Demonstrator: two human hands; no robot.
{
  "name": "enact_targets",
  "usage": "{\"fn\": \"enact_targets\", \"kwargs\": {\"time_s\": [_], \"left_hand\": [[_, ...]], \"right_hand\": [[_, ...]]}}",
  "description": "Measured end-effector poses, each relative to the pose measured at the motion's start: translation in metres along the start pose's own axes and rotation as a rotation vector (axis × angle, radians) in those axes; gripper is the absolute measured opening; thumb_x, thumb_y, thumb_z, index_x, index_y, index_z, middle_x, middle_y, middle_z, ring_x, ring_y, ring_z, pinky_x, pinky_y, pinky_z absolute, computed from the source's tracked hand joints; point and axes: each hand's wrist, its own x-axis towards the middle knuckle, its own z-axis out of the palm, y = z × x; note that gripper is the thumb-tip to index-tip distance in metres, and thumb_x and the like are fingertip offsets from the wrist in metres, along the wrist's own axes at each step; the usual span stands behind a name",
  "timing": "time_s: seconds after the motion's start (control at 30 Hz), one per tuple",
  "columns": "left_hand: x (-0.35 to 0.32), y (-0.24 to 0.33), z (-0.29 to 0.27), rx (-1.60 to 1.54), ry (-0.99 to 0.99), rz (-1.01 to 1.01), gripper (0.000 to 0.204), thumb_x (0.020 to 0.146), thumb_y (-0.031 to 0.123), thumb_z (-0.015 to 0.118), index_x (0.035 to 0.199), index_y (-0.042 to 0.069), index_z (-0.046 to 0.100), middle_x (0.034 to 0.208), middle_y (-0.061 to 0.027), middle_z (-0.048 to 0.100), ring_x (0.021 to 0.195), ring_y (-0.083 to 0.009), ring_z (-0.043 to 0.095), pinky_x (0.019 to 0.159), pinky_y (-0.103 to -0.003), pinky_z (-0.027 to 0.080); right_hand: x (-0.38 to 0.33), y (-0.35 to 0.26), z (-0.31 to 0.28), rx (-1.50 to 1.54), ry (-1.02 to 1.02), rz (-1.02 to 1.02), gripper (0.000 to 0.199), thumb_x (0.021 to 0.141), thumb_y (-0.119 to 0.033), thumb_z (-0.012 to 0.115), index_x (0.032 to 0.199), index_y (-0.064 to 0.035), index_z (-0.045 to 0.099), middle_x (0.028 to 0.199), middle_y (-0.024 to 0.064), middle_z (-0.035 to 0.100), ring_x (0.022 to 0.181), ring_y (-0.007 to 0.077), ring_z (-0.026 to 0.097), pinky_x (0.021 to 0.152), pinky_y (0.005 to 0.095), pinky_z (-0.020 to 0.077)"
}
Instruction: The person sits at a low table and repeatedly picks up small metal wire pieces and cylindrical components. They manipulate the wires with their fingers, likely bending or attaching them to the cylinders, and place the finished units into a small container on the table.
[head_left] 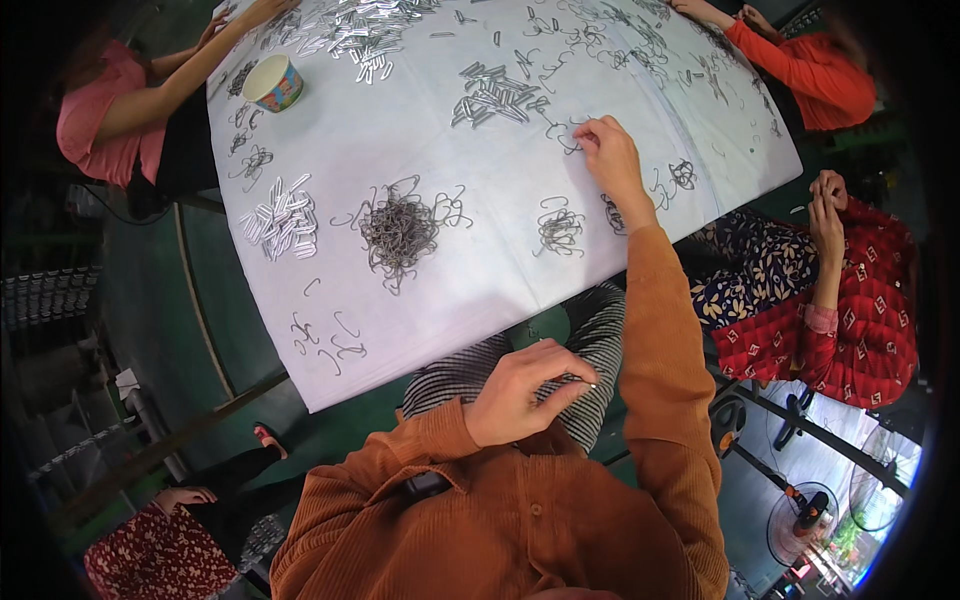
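At fingertips of R hand (612,162), over white tabletop (500,170), loose wire hooks (561,136) are seen just beside; thumb & index are held close, but whether a hook is pinched can't be told. Nearer the body, off the table edge, a small shiny piece (593,384) is pinched btwn thumb & index of L hand (520,394), mostly hidden, other fingers curled in. Rel. to R fingertips, pile of metal strips (495,98) is seen up-left, dark hook heap (398,236) lower-left & well apart, smaller hook cluster (560,232) nearer the body, coloured cup (284,92) far up-left.
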Motion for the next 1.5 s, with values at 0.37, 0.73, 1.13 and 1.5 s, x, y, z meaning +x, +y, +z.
{"fn": "enact_targets", "kwargs": {"time_s": [0.37,0.73,1.13,1.5], "left_hand": [[-0.004,0.004,0.001,0.036,-0.011,0.008,0.013,0.084,0.000,0.068,0.096,0.003,0.069,0.095,-0.0062,0.070,0.086,-0.0207,0.064,0.075,-0.031,0.052],[-0.013,0.000,0.003,0.020,0.033,0.026,0.013,0.083,-0.001,0.069,0.096,0.004,0.068,0.094,-0.0074,0.069,0.086,-0.0223,0.064,0.075,-0.032,0.052],[-0.017,0.007,0.006,0.012,0.011,-0.028,0.012,0.087,0.005,0.067,0.099,0.004,0.068,0.096,-0.0071,0.069,0.087,-0.0225,0.064,0.078,-0.033,0.050],[-0.013,0.009,0.013,-0.006,0.086,-0.107,0.014,0.088,0.006,0.067,0.102,0.004,0.068,0.099,-0.0055,0.070,0.088,-0.0157,0.064,0.075,-0.028,0.050]], "right_hand": [[0.040,-0.013,0.006,-0.199,-0.368,0.201,0.012,0.083,-0.014,0.069,0.089,-0.0044,0.066,0.098,0.0132,0.066,0.095,0.0301,0.063,0.082,0.0409,0.0490],[0.029,-0.043,0.014,-0.274,-0.338,0.158,0.012,0.085,-0.015,0.066,0.090,-0.0035,0.066,0.100,0.0143,0.067,0.097,0.0333,0.063,0.083,0.0417,0.0493],[0.015,-0.017,0.030,-0.146,-0.184,-0.113,0.008,0.086,0.003,0.054,0.093,-0.0005,0.052,0.094,0.0221,0.060,0.090,0.0424,0.058,0.077,0.0485,0.0455],[-0.102,-0.107,-0.075,0.725,0.055,0.157,0.008,0.088,-0.002,0.063,0.081,0.0024,0.060,0.071,0.0024,0.058,0.065,0.0074,0.055,0.062,0.0234,0.0449]]}}
